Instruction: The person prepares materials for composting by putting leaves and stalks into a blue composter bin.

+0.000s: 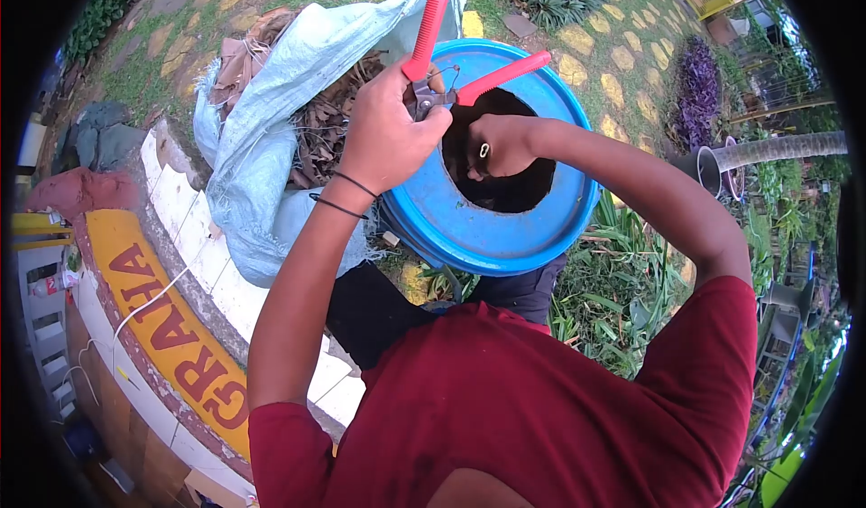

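Over the rim of a blue drum (pixel 505 228), tipped so that its round cut opening faces the camera, both hands are at work. The left hand (pixel 388 133) is closed around a pair of red-handled pliers (pixel 451 57) — its fingers wrap the tool just below the pivot, while the two red handles splay upward and to the right above the knuckles. The metal nose of the pliers sits at the upper edge of the opening, and a thin wire seems to loop there, though it is too fine to trace. Two dark bands circle the left wrist. The right hand (pixel 498 145) is curled into a loose fist at the dark hole, a ring on one finger; it seems to pinch something small at the edge of the hole, but what it holds cannot be made out. Just beside the drum on its left lies a pale blue woven sack (pixel 253 147), open at the mouth and full of dry brown leaves (pixel 320 120). Below the sack runs a low white-tiled wall (pixel 194 237) with a yellow band bearing red letters. Grass and stepping stones (pixel 622 57) spread behind the drum — the person's red shirt (pixel 541 400) fills the lower foreground.
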`<state>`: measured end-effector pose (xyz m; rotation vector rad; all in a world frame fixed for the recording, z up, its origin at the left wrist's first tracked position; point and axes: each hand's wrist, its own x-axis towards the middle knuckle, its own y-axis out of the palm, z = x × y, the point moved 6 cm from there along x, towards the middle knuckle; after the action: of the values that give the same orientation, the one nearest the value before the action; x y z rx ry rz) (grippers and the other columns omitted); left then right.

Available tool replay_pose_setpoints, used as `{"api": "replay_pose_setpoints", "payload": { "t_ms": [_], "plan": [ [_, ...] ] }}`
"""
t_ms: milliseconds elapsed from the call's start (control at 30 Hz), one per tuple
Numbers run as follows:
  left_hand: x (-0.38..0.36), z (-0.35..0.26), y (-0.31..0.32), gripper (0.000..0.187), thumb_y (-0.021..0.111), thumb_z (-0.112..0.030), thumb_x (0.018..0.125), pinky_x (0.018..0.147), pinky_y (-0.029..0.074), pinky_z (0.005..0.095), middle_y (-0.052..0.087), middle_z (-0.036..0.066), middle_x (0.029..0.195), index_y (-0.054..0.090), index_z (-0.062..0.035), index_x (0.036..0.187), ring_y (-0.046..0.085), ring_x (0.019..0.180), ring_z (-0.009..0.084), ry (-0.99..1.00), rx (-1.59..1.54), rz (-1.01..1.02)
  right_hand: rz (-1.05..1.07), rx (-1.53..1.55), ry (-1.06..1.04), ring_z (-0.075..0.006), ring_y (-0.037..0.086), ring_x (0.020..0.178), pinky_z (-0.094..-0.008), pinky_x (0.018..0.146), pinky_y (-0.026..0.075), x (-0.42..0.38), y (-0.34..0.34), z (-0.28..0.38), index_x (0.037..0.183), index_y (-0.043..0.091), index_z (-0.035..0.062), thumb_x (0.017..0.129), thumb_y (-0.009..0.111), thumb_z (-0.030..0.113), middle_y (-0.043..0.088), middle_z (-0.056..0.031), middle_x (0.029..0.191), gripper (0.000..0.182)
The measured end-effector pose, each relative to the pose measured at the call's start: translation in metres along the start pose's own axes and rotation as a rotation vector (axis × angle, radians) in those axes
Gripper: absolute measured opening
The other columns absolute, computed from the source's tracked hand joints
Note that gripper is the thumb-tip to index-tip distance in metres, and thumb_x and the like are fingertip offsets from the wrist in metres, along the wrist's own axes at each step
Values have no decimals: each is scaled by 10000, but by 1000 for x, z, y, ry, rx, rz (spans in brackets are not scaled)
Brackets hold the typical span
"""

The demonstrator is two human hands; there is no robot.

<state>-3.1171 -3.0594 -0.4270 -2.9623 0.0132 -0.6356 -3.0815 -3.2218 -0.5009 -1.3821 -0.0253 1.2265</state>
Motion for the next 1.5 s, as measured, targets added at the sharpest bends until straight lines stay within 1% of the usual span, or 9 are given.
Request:
{"api": "replay_pose_setpoints", "payload": {
  "t_ms": [133, 233, 567, 733, 833, 1067, 1200, 1333, 1500],
  "plan": [
    [2, 3, -1, 192, 645, -45, 756, 642, 480, 282, 574, 42, 744, 563, -13, 927, 551, 654, 111, 12, -21, -12, 108, 483, 171, -175, 695, 820, -330, 728, 540, -31, -40, 24, 879, 692, -51, 859, 682, 127, 721, -133, 883, 179],
    [1, 3, -2, 186, 646, -45, 756, 625, 472, 282, 567, 37, 732, 564, -18, 921, 540, 639, 106, -2, 3, -22, -208, 269, -199, -226, 680, 798, -343, 732, 512, -28, -56, 40, 907, 679, -22, 883, 663, 110, 697, -135, 825, 136],
    [2, 3, -1, 181, 652, -48, 755, 587, 455, 285, 553, 27, 692, 570, -33, 916, 519, 597, 96, 11, -3, -25, -655, 220, -310, -369, 664, 826, -454, 755, 501, -12, -42, 20, 861, 711, 18, 880, 654, 153, 682, -212, 841, 147],
    [1, 5, 0, 176, 648, -42, 756, 589, 458, 289, 558, 31, 694, 571, -33, 914, 524, 599, 95, -14, -1, -16, -374, 128, -205, -345, 669, 794, -419, 731, 514, 5, -20, 4, 907, 673, -18, 821, 650, 104, 671, -201, 788, 151],
    [1, -2, 0, 172, 646, -35, 756, 587, 454, 283, 555, 22, 691, 570, -32, 911, 518, 596, 90, 2, 53, 7, -128, -118, 183, -341, 682, 808, -416, 764, 523, -8, -18, -11, 895, 681, -25, 852, 653, 188, 689, -188, 799, 219],
    [-2, 4, 0, 178, 645, -21, 749, 590, 452, 281, 564, 27, 696, 568, -28, 909, 518, 597, 88, 20, -5, -31, -123, 352, 137, -311, 679, 749, -411, 732, 527, -22, -39, 30, 837, 677, -9, 868, 687, 232, 700, -135, 764, 243],
    [-2, -3, 0, 216, 614, 10, 781, 649, 441, 250, 541, 4, 824, 526, -20, 975, 502, 718, 59, 2, 73, 44, -408, -38, 43, -378, 661, 837, -458, 764, 512, -21, -41, 12, 865, 643, 9, 890, 680, 247, 681, -172, 810, 242],
    [-2, -4, 1, 215, 614, 9, 780, 638, 435, 249, 536, 6, 819, 527, -21, 974, 492, 704, 57, 21, 69, 43, -148, -75, 230, -395, 618, 1006, -488, 855, 482, -23, -35, 10, 1082, 604, 35, 895, 677, 266, 656, -222, 993, 306],
    [-1, -6, 0, 218, 605, 18, 781, 606, 414, 245, 536, 1, 824, 520, -25, 977, 465, 671, 51, -6, 82, 51, -448, -22, 105, -400, 644, 924, -470, 828, 512, -37, -48, 12, 1029, 660, 28, 909, 653, 294, 677, -214, 940, 292]
  ]
}}
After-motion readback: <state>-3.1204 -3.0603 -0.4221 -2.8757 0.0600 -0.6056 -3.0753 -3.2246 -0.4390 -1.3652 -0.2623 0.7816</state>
